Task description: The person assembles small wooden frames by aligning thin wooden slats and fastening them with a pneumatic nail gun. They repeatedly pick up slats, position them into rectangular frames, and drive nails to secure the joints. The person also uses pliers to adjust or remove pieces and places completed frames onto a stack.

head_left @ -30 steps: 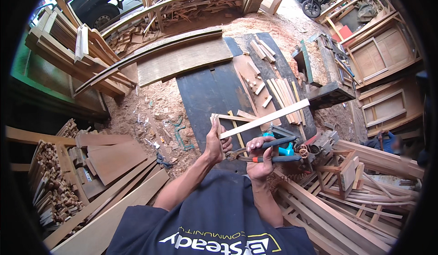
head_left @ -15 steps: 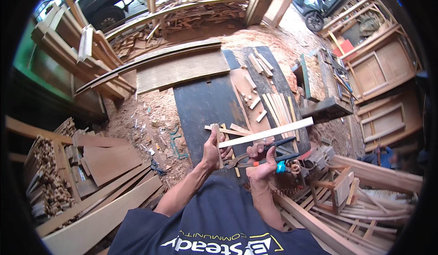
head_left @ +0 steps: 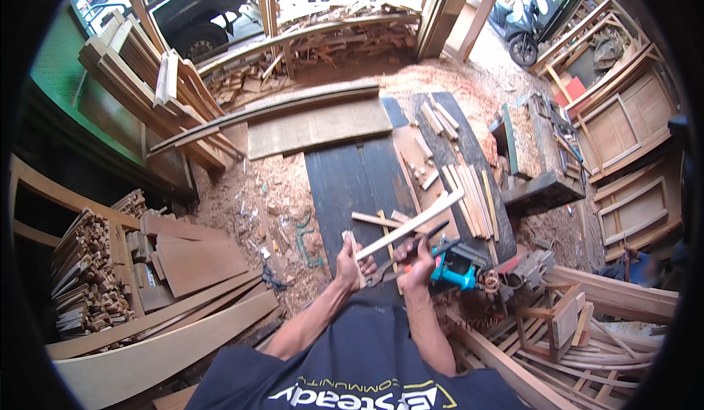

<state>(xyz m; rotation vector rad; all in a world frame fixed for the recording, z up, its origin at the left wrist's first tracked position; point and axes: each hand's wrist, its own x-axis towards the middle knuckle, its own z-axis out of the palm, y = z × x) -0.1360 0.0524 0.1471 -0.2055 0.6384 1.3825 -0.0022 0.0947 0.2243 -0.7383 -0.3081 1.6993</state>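
Observation:
My left hand (head_left: 350,265) is closed on a wooden frame piece, a short strip joined at an angle to a long pale strip (head_left: 418,221). The long strip slants away to the upper right over the dark work table (head_left: 330,190). My right hand (head_left: 416,265) is wrapped round the handles of a pair of pincers (head_left: 381,271). The pincer jaws are beside the short strip, close to my left fingers; whether they grip anything is too small to tell. Just right of my right hand lies a teal tool (head_left: 456,274), partly hidden.
Thin strips (head_left: 469,201) and small blocks (head_left: 419,169) lie on the table. A wide board (head_left: 319,127) crosses its far left end. Stacked offcuts (head_left: 95,278) stand left, a rough bench (head_left: 539,168) right, and a small wooden frame (head_left: 561,322) lower right.
The long strip has swung to a steeper slant, its far end moving left. The pincers have turned with my right hand, uncovering more of the teal tool. The whole view has shifted.

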